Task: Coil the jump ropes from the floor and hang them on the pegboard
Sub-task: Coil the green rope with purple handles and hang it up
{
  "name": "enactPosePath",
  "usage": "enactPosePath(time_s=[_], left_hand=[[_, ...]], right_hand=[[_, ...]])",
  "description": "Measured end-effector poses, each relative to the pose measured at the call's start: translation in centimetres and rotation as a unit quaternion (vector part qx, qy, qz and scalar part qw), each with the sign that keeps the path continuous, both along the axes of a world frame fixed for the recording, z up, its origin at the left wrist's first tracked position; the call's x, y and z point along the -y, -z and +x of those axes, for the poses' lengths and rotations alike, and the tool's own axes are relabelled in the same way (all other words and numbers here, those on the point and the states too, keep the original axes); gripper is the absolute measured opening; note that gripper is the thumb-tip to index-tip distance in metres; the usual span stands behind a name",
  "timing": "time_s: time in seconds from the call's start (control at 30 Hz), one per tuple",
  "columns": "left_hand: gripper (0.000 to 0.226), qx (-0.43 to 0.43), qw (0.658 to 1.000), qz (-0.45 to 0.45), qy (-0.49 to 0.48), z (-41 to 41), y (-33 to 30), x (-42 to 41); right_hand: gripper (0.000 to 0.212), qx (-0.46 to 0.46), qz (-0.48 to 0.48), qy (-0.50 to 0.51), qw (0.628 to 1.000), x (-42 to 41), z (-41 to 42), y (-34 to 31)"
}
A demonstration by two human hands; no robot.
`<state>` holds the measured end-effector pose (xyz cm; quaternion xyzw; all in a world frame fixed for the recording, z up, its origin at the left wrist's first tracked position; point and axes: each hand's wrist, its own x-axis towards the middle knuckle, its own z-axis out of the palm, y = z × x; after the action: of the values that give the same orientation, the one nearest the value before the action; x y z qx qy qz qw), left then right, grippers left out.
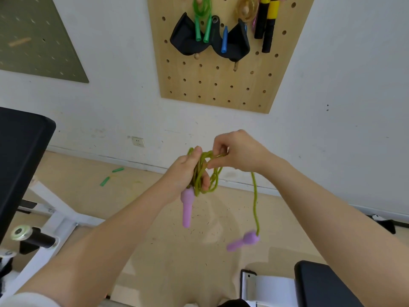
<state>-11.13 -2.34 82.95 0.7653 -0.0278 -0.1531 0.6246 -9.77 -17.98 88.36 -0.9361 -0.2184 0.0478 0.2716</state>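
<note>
Where left hand (188, 171) closes: rope coil (204, 173).

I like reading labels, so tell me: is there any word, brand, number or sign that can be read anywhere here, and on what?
None can be read.
The wooden pegboard, the hung rope handles and the purple handles of the green rope show no print.
The wall socket is too small to show any marking.

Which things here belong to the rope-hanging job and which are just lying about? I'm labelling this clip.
Job:
- green rope, purple handles, coiled in left hand, right hand winding
- wooden pegboard with ropes hung
- floor rope, green handles

Lying about:
- black bench
- wall socket
- grey board
</note>
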Motion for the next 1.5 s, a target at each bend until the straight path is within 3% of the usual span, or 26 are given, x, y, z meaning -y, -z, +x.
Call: enactPosePath(time_s=[0.13, 0.27, 0.33, 0.4, 0.57, 0.7, 0.8, 0.87, 1.0, 1.17, 1.23, 1.3, 1.4, 1.5], left_hand=[[0.056, -0.090, 0.982, -0.135, 0.094, -0.9, -0.7, 0.1], [0.035, -0.107, 0.943, -0.264, 0.172, -0.3, -0.7, -0.8], [0.038, -0.112, 0.925, -0.304, 0.197, 0.0, -0.7, -1.2], [0.044, -0.114, 0.920, -0.314, 0.203, 0.3, -0.7, -1.4], [0.038, -0.110, 0.918, -0.297, 0.237, 0.4, -0.9, -1.9], [0.024, -0.119, 0.863, -0.380, 0.310, 0.2, -1.4, -1.6], [0.025, -0.175, 0.788, -0.506, 0.303, 0.5, -1.7, -1.1], [0.023, -0.182, 0.769, -0.542, 0.284, 1.0, -1.5, -0.8], [0.017, -0.124, 0.791, -0.576, 0.162, 2.2, -1.5, -1.7], [0.012, -0.109, 0.739, -0.657, 0.101, 4.2, -1.3, -4.2], [0.013, -0.073, 0.754, -0.651, 0.046, 4.6, -2.1, -4.7], [0.021, -0.044, 0.814, -0.579, -0.020, 4.8, -3.0, -4.8], [0.023, 0.013, 0.934, -0.351, -0.065, 4.8, -2.6, -4.2], [0.029, 0.071, 0.989, -0.120, -0.040, 4.2, -1.9, -3.2]], right_hand=[[0.042, 0.043, 0.056, 0.064, 0.995, 1.5, 0.7, 0.5], [0.037, -0.088, 0.175, 0.060, 0.979, 1.3, 0.5, 1.0], [0.028, -0.171, 0.207, 0.025, 0.963, 0.8, 0.3, 1.3], [0.025, -0.219, 0.234, 0.000, 0.947, 0.5, 0.1, 1.3], [0.021, -0.172, 0.230, -0.027, 0.957, 0.6, 0.6, 1.2], [0.018, -0.176, 0.320, -0.028, 0.931, 0.0, 0.9, 1.3], [0.028, -0.197, 0.383, -0.013, 0.902, -0.6, 1.5, 1.6], [0.038, -0.213, 0.366, 0.002, 0.906, -0.6, 1.8, 1.9], [0.048, -0.247, 0.280, 0.050, 0.926, 0.8, 1.8, 4.6], [0.025, -0.207, 0.125, 0.099, 0.965, 1.4, 2.4, 7.0], [0.021, -0.256, 0.021, 0.070, 0.964, 1.4, 2.6, 7.5], [0.045, -0.296, -0.080, 0.038, 0.951, 1.5, 2.2, 7.8], [0.060, -0.261, -0.202, -0.039, 0.943, 0.8, 1.8, 7.3], [0.048, -0.187, -0.252, -0.109, 0.943, -1.0, 1.5, 5.6]])
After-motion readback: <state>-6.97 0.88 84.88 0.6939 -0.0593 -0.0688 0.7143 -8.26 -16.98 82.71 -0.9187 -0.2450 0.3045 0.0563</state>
